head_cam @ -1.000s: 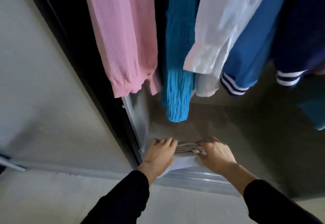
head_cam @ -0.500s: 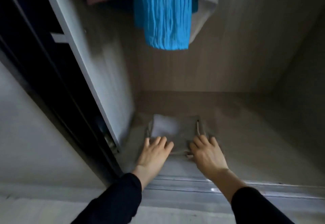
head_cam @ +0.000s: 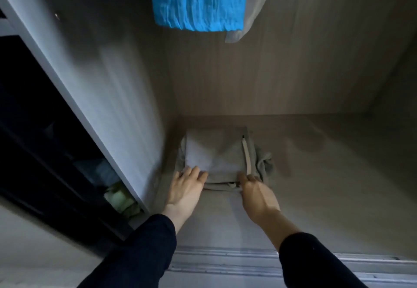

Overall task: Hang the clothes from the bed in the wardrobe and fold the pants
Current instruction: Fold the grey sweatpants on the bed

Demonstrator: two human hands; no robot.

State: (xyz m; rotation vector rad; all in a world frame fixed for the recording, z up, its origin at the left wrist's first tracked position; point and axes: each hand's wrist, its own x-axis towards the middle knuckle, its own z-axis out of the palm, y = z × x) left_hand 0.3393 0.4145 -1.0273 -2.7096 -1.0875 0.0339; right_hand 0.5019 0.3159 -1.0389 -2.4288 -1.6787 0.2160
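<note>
A folded stack of grey pants (head_cam: 216, 152) with a pale drawstring lies on the wardrobe floor (head_cam: 316, 186), close to the back left corner. My left hand (head_cam: 185, 190) rests with straight fingers on the stack's front left edge. My right hand (head_cam: 257, 197) touches the front right corner by the drawstring, fingers pointing forward. Both sleeves are dark. Above hang the hem of a bright blue crinkled garment (head_cam: 198, 1) and a white one (head_cam: 252, 16) beside it.
A pale side panel (head_cam: 108, 89) walls the compartment on the left; beyond it a dark compartment holds greenish items (head_cam: 119, 199). The sliding-door track (head_cam: 225, 263) runs along the front edge. Bare wardrobe floor stretches to the right of the pants.
The view dropped from the hanging clothes to the wardrobe floor. Both hands slid the folded pants deeper towards the back left corner and stay at its front edge.
</note>
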